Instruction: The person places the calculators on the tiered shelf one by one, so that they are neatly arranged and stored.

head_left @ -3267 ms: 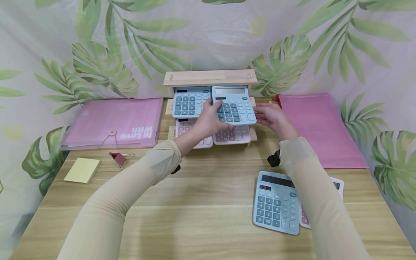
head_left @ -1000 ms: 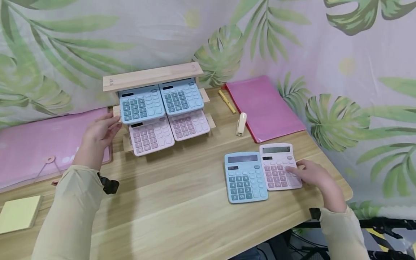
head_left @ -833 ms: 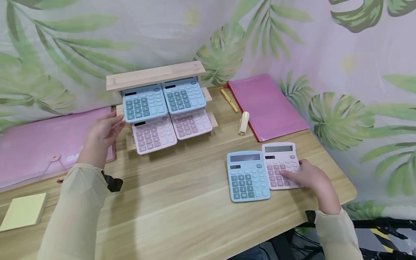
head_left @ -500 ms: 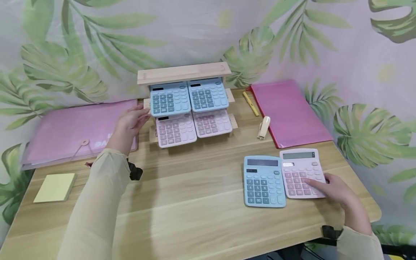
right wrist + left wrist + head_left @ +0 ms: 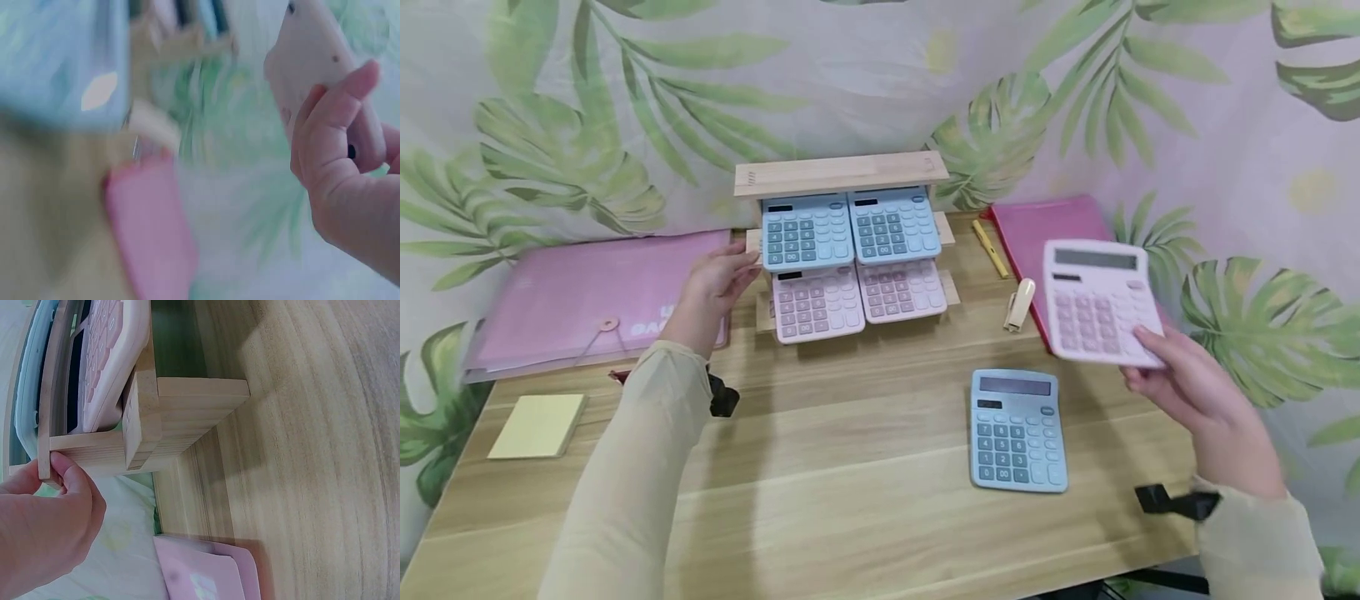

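My right hand [image 5: 1202, 392] grips a pink calculator [image 5: 1099, 302] by its lower right corner, held above the table with its keys facing up. In the right wrist view, fingers curl under the back of that pink calculator [image 5: 319, 56]. At the left end of a small wooden rack [image 5: 842, 173], my left hand [image 5: 711, 287] pinches a shelf board; the left wrist view shows the thumb and fingers on the board's end [image 5: 45, 440]. Two blue calculators [image 5: 808, 237] sit side by side on the upper shelf. Below them are two pink ones [image 5: 818, 308]. Another blue calculator [image 5: 1017, 433] lies on the table.
Right of the rack are a yellow pen [image 5: 991, 248], a cream stapler [image 5: 1019, 305] and a dark pink folder [image 5: 1052, 225]. To the left lie a pale pink file folder [image 5: 595, 292] and a yellow sticky-note pad [image 5: 538, 427]. A leaf-patterned cloth [image 5: 865, 92] hangs behind.
The second blue calculator went onto the upper shelf, and my left hand moved to the rack's left end. My right hand took the pink calculator from the table and raised it toward the rack.
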`<control>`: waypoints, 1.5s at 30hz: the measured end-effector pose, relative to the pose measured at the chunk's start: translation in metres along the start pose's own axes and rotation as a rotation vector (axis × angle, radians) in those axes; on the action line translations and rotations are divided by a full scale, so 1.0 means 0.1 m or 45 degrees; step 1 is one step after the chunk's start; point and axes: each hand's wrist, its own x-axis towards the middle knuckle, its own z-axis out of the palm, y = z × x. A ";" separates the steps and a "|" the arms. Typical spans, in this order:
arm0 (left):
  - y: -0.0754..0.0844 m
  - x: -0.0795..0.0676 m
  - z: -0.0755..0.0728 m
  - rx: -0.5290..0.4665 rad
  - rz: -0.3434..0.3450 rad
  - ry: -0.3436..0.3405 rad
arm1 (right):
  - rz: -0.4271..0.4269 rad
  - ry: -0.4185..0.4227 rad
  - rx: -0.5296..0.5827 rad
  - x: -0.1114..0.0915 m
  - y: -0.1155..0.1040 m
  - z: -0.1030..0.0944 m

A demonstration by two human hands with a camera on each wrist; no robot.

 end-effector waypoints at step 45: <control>-0.06 -0.04 0.03 0.018 0.066 0.057 | -0.067 0.556 -0.959 2.25 0.03 1.07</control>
